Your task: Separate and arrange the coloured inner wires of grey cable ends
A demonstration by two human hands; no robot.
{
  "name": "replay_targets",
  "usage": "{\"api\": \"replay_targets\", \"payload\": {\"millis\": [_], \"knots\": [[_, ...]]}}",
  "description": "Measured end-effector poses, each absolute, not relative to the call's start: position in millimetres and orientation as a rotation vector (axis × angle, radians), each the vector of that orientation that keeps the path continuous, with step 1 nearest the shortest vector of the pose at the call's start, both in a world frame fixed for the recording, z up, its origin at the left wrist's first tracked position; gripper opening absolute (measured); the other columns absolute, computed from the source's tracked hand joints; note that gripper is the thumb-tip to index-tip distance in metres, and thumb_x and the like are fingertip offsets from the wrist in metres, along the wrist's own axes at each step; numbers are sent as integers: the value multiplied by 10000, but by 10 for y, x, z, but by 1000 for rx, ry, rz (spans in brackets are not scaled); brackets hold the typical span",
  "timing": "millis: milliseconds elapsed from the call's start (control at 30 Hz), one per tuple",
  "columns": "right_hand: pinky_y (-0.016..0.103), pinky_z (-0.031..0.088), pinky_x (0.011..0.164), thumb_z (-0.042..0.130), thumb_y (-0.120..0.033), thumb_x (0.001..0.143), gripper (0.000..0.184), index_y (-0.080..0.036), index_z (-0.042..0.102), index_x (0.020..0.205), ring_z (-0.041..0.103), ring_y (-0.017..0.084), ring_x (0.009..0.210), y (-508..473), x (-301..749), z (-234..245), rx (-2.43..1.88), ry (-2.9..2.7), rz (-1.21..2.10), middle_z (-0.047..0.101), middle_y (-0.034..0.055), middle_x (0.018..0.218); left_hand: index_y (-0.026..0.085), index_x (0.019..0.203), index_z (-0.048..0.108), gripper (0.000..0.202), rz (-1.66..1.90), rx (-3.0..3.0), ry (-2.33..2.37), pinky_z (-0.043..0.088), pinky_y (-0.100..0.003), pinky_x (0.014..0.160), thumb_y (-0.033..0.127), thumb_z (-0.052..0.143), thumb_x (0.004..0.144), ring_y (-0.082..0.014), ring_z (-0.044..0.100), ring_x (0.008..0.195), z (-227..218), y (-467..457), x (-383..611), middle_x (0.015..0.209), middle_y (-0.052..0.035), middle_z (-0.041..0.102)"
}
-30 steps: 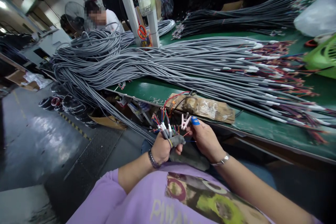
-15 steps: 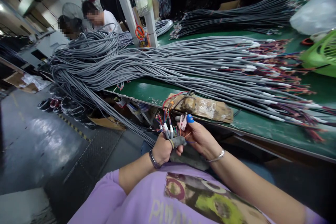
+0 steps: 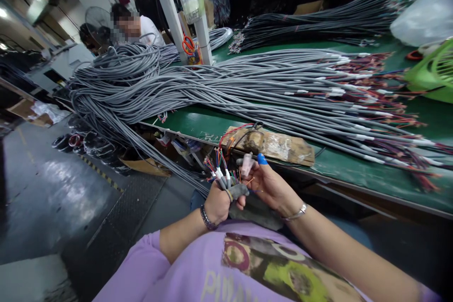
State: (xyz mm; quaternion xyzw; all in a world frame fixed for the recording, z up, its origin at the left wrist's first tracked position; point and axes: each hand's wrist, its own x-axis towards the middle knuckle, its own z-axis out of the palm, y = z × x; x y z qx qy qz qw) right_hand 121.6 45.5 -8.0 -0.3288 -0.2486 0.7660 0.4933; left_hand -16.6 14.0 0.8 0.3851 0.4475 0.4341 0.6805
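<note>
My left hand is closed around a small bunch of grey cables, whose stripped coloured wire ends fan upward; a grey finger cot covers one finger. My right hand, with a blue cot on the forefinger tip, pinches a small pink-white clip-like tool right beside those wire ends. Both hands hover just in front of the green bench edge, above my lap.
A big pile of grey cables with coloured ends covers the green bench; more bundles lie behind. A taped wooden block sits at the bench edge. A green fan stands right. White posts and another person are at the back.
My right hand has shifted the pink tool slightly, turning it near the wire ends. The left hand keeps its hold on the cables. The view has barely drifted.
</note>
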Motion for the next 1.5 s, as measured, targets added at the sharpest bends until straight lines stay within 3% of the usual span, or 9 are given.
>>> {"api": "replay_targets", "payload": {"millis": [400,900,1133,1367,1500], "knots": [[229,500,598,731,-423,752,246,-191,678,813,568,120,643,452,1293,-45,-803,-580,1890,643,18,742,126,655,634,353,1134,878,1061,404,-191,409,459,740,703,-74,489,407,-88,-5,-193,487,8,577],[333,486,548,623,-625,772,450,-200,687,906,601,185,590,503,1224,-88,-769,-686,1861,689,59,763,140,609,619,380,1168,922,1206,425,-203,428,498,700,708,-82,504,425,-60,81,-59,516,-6,597],[304,485,504,674,-607,738,415,-210,679,860,575,165,547,517,1164,-128,-777,-522,1872,673,36,708,136,588,615,403,1128,968,1198,425,-199,430,504,681,735,-85,516,425,-111,72,-67,512,-10,595],[267,496,568,695,-645,689,465,-193,685,798,580,140,618,386,1294,-178,-767,-562,1992,665,48,760,138,609,627,416,1111,958,1232,423,-203,432,533,689,724,-91,522,429,-78,7,-140,518,-17,613],[254,444,548,834,-493,596,389,-165,660,712,518,111,550,274,1374,-188,-834,-805,1990,600,2,635,141,631,642,401,1107,983,1243,430,-210,449,526,691,732,-90,524,426,-138,-34,-200,531,-17,622]]}}
